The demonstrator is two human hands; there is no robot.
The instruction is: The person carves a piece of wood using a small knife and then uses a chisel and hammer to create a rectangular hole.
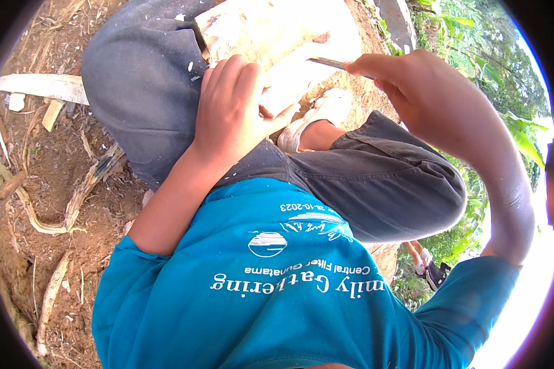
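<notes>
Over brown soil (50, 147), our right hand (409, 80) grips a thin tool (329, 63) pointing left toward pale wood (258, 34) our left hand (232, 104) clasps.

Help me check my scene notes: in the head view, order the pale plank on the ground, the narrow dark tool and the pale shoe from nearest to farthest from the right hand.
Nearest to the right hand first:
1. Narrow dark tool: in its grip, pointing left.
2. Pale shoe: lower and to the left.
3. Pale plank: far left, on the ground.
</notes>
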